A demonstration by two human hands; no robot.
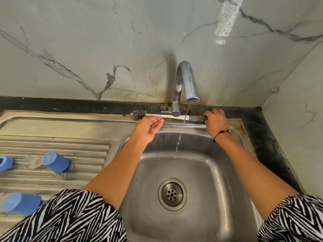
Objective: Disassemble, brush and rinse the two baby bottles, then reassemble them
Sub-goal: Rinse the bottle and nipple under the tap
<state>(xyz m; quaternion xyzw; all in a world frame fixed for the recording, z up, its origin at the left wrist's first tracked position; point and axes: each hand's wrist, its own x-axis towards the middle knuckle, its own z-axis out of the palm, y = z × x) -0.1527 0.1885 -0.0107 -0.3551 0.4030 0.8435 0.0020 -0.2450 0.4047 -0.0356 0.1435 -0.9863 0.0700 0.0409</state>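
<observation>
Here, the right hand [215, 120] grips the bottle brush [167, 116] handle on the sink [227, 198] back rim; the left hand [150, 126] hovers relaxed, palm up. 3 blue bottle parts [56, 162] lie on the drainboard [70, 126]. No writing is readable.

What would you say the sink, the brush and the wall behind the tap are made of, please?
Sink: probably stainless steel, brushed grey with soft reflections and a pressed ribbed drainer. Brush: seemingly plastic, white and grey handle; dark bristles look rubbery, perhaps silicone. Wall: glossy marble or marble-look tile, pale with dark veins; which one I cannot tell.
</observation>
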